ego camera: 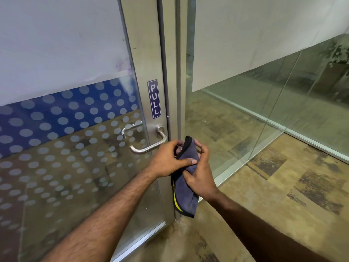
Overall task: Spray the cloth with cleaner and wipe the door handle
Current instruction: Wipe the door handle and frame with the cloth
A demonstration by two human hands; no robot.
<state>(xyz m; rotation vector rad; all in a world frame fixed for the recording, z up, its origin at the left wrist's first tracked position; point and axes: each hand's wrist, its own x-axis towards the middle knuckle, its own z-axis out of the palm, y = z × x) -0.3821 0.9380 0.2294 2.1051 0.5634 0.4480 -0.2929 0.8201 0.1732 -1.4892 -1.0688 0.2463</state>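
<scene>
Head view, looking down at a glass door with a brushed metal frame. Grey cloth (187, 178) with black edging and a yellow strip, held between both hands just right of the door handle (149, 142), apart from it. Left hand (171, 159) on the cloth's left side: thumb pressed flat across the front of the fabric, fingers (176, 143) curled round the black upper edge. Right hand (200, 178) on the right side: thumb pinching the fabric from the front lower down, fingers (201, 147) hooked over the top behind the cloth. Lower half of the cloth hanging free below both hands, in front of the door's vertical edge. Both forearms bare, reaching in from the bottom of the frame.

Lever-type handle, silver, pointing left from its mount on the metal stile, untouched. Blue PULL sticker (154, 99) fixed upright on the stile directly above the handle. Second handle (130, 128) visible through the glass on the far side of the door. Door glass (56, 138) patterned with frosted dots, with a frosted band higher up. Fixed glass panel (264, 120) to the right of the frame, also with a frosted band. Mottled brown floor (273, 195) below.
</scene>
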